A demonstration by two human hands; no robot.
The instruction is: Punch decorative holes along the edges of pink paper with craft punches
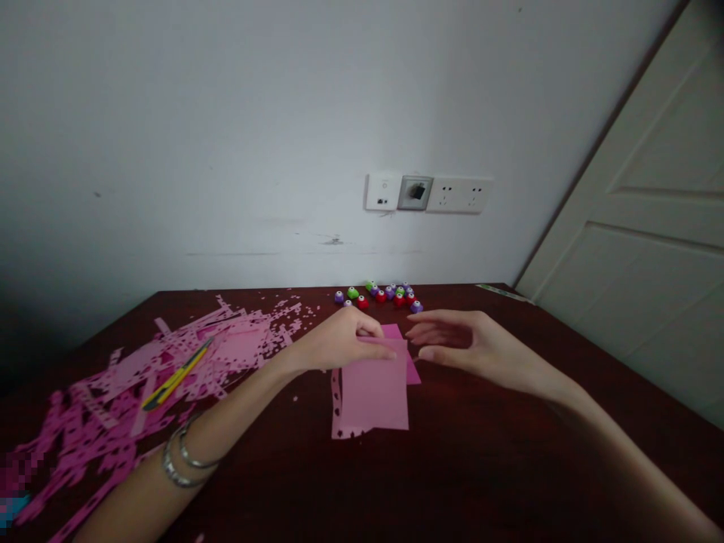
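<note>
My left hand [348, 339] pinches the top edge of a light pink sheet of paper [376, 392] between thumb and fingers. Small punched-out shapes run along the paper's left and lower edges. Behind it shows a darker pink piece of paper [415, 369], partly hidden; whether my left hand holds that one too, I cannot tell. Just right of the papers, my right hand [452, 339] has its thumb and fingers apart, with nothing visible between them.
Pink paper strips and scraps [113, 400] cover the table's left side, with a yellow utility knife [178, 375] on top. Several small red, green and purple eye-marked pieces [381, 296] stand near the wall. Behind are wall sockets [458, 195]; a white door [650, 226] is at right.
</note>
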